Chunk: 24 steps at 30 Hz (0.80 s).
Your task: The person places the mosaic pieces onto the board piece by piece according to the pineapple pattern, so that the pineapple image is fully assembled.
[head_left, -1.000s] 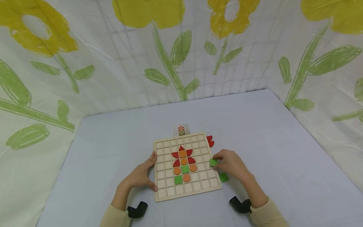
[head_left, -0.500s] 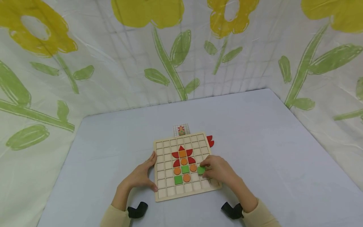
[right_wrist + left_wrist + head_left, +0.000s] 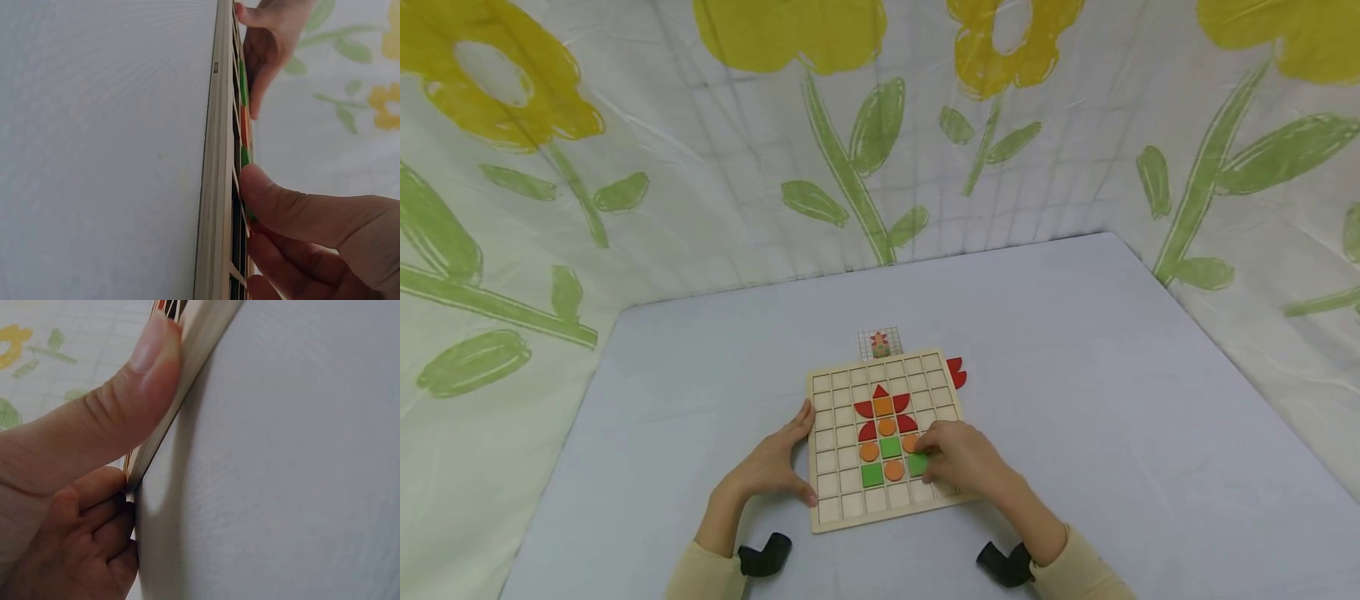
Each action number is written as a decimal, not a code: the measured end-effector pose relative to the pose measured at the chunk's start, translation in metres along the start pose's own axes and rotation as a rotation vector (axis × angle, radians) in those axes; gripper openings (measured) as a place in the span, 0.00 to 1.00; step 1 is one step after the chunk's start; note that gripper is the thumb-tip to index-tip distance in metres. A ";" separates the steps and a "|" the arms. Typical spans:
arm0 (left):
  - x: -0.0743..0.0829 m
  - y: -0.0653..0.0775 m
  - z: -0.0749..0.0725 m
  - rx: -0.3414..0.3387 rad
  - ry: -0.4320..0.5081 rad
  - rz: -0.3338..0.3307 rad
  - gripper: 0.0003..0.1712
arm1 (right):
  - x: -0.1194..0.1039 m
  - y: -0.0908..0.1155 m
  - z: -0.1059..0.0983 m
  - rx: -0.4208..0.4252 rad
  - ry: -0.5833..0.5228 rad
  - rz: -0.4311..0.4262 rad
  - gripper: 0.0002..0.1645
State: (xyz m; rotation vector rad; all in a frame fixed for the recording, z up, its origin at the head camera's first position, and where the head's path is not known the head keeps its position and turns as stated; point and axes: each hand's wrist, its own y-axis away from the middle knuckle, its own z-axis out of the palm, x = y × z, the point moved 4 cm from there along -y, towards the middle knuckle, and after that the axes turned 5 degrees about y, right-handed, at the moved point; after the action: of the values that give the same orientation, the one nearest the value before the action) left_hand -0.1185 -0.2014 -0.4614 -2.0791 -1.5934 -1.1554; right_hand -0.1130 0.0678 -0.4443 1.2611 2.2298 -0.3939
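A wooden grid board point(image 3: 833, 506) lies on the table, holding a figure of red, orange and green tiles. My right hand point(image 3: 966, 458) pinches a green square tile point(image 3: 917, 464) at a cell right of an orange round tile point(image 3: 893, 471). In the right wrist view, my right thumb point(image 3: 287, 203) touches the tile's edge; the fingertips are partly hidden behind the board's rim. My left hand point(image 3: 772, 461) rests along the board's left edge, thumb and fingers spread wide. The left wrist view has my left thumb point(image 3: 125, 394) against the board's side point(image 3: 187, 381).
Behind the board lies a small pattern card point(image 3: 880, 343) with a matching figure. Red curved tiles point(image 3: 957, 373) lie by the board's upper right edge. The pale table point(image 3: 1112, 375) runs back to a flower-printed curtain point(image 3: 722, 208).
My right hand has brought the green square tile leftward from beyond the board's right edge into the grid. The spare green tile beside the board is now hidden by my arm. The left hand has stayed put.
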 end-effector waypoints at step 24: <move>0.004 0.001 0.000 -0.002 0.007 -0.004 0.74 | -0.002 0.000 0.001 -0.023 0.012 0.003 0.12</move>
State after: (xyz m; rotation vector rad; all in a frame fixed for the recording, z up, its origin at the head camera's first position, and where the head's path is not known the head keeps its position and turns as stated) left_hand -0.1172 -0.1996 -0.4581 -2.0712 -1.5945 -1.1647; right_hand -0.1122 0.0656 -0.4439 1.2580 2.2353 -0.3589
